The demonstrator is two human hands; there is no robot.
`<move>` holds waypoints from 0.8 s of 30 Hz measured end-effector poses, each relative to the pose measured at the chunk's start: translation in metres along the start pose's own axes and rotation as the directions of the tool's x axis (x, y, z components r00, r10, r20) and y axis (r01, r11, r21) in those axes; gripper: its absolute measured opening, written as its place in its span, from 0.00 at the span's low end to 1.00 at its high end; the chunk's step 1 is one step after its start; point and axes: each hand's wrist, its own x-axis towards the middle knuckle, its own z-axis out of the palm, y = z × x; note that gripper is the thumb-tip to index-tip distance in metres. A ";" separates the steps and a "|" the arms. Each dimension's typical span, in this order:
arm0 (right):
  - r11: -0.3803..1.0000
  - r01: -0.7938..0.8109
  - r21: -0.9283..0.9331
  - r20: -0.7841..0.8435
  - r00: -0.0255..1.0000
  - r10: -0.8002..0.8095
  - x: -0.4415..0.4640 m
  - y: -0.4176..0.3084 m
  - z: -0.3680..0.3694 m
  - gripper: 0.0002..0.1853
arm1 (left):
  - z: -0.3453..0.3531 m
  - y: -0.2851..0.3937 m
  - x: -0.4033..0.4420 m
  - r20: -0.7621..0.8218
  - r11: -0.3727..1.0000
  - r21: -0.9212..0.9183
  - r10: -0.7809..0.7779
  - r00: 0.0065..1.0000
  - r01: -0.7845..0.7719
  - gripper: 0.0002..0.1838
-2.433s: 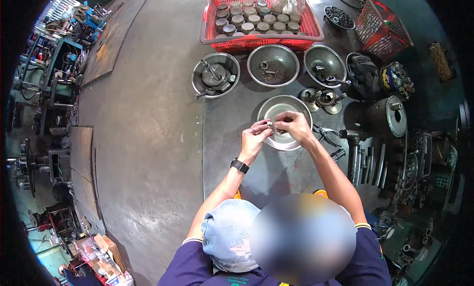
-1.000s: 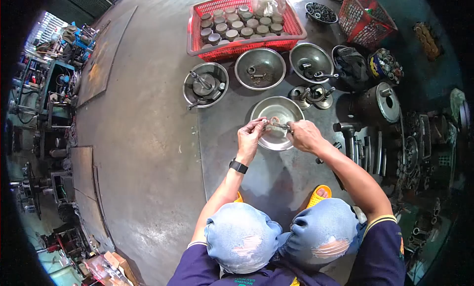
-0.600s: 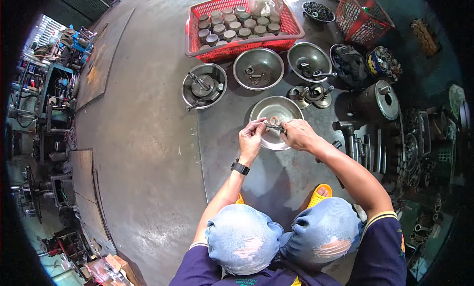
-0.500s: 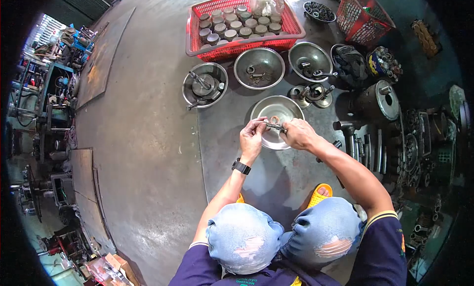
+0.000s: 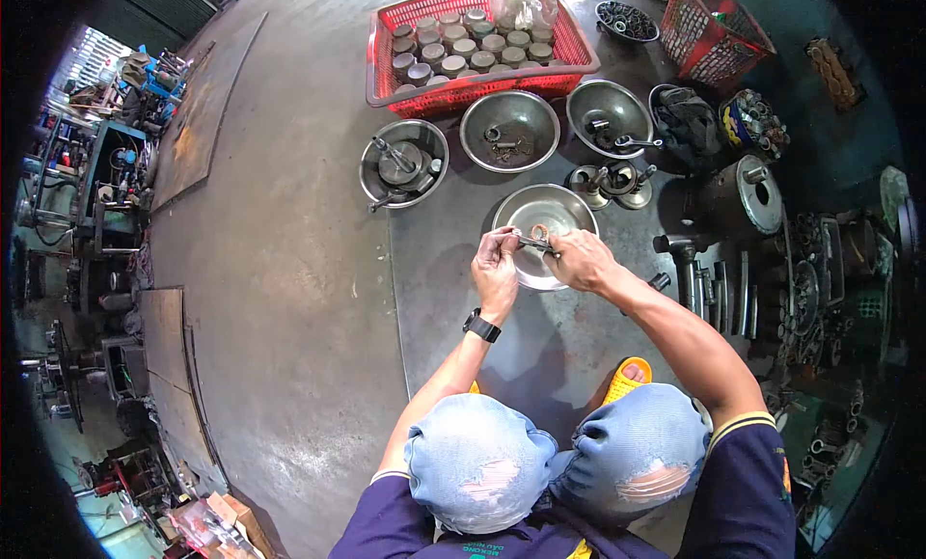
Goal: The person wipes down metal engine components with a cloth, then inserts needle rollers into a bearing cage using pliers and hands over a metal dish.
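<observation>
My left hand (image 5: 497, 255), a watch on its wrist, pinches a small metal part (image 5: 518, 235) over the near side of a shallow steel bowl (image 5: 548, 194). Closed in a fist, my right hand (image 5: 582, 260) grips a dark slim tool that looks like pliers (image 5: 536, 244). The tool's tip reaches the part at my left fingertips. Its handles are mostly hidden in my palm. A copper-coloured ring (image 5: 540, 233) shows just behind the tool, within the bowl's outline.
Three more steel bowls with metal parts, such as the left bowl (image 5: 439, 178), stand beyond. Behind them is a red basket (image 5: 434, 102) of pistons. Two valve-like parts (image 5: 632, 188) stand right of my bowl. Metal rods (image 5: 721, 294) and a cylinder (image 5: 733, 207) lie further right.
Both hands stay together over the bowl with the same grip. The tool has shifted only slightly, and the whole view has moved a little.
</observation>
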 end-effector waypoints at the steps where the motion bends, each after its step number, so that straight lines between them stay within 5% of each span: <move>1: 1.000 -0.026 0.011 0.033 0.999 0.026 -0.001 -0.002 -0.002 0.15 | 0.000 -0.001 0.000 0.001 1.000 0.001 -0.001 1.000 0.001 0.06; 15: 0.999 -0.029 -0.019 -0.011 1.000 0.029 0.002 0.000 0.013 0.13 | 0.004 -0.002 -0.003 -0.111 0.995 -0.036 -0.096 0.989 0.092 0.06; 24: 0.998 -0.057 0.006 -0.028 0.998 0.057 -0.005 0.001 0.019 0.13 | 0.010 -0.013 -0.003 -0.186 0.995 0.101 -0.005 0.982 0.024 0.10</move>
